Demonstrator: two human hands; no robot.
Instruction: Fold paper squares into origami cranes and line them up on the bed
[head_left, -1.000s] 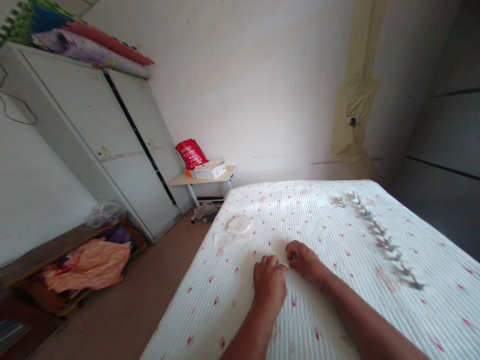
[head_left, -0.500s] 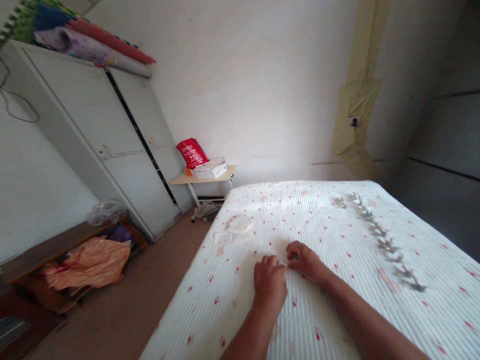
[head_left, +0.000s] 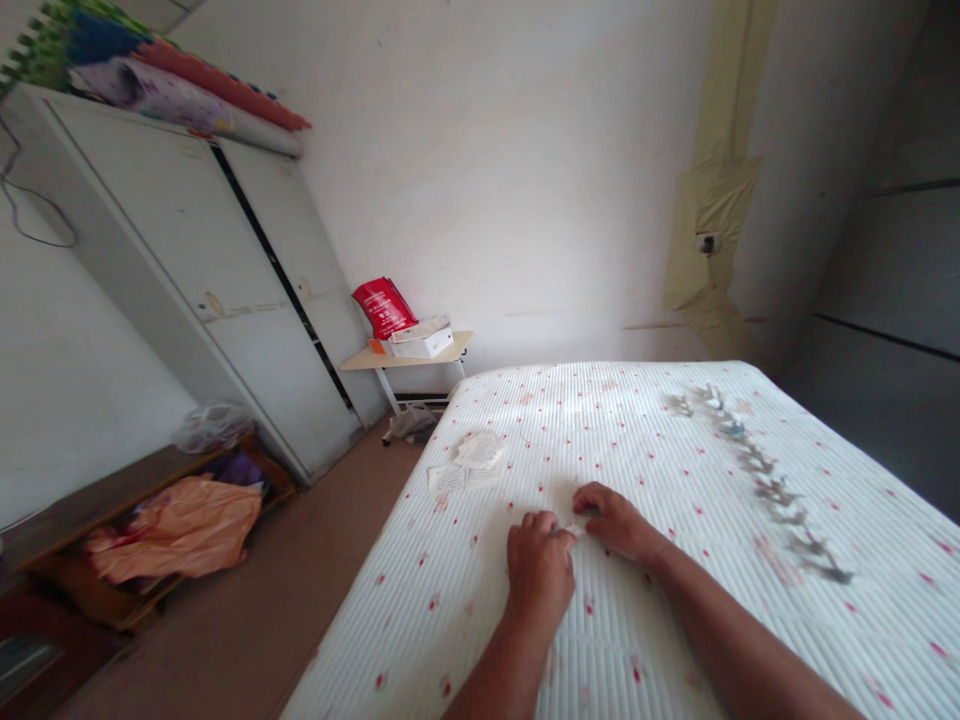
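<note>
Low over the bed, my left hand (head_left: 540, 565) is closed, its thumb and fingers pinching one end of a small piece of white paper (head_left: 576, 529). My right hand (head_left: 619, 526), fingers curled, meets the paper's other end. Most of the paper is hidden by the fingers, so its folds cannot be made out. Beyond my left hand lie several loose printed paper sheets (head_left: 480, 452), overlapping. On the right side of the bed runs a line of small folded paper figures (head_left: 776, 492), blurred and greyish white; they look like paper cranes.
A ribbed white bedspread (head_left: 600, 640) with red spots lies under everything. Past its far left corner stands a small table (head_left: 360, 358) with a red bag (head_left: 384, 308) and a white box (head_left: 424, 345). A grey cabinet (head_left: 172, 220) stands at left, near an orange cloth (head_left: 180, 525).
My right hand has shifted slightly to the right, and more of the white paper shows between the two hands. My left hand stays almost in place.
</note>
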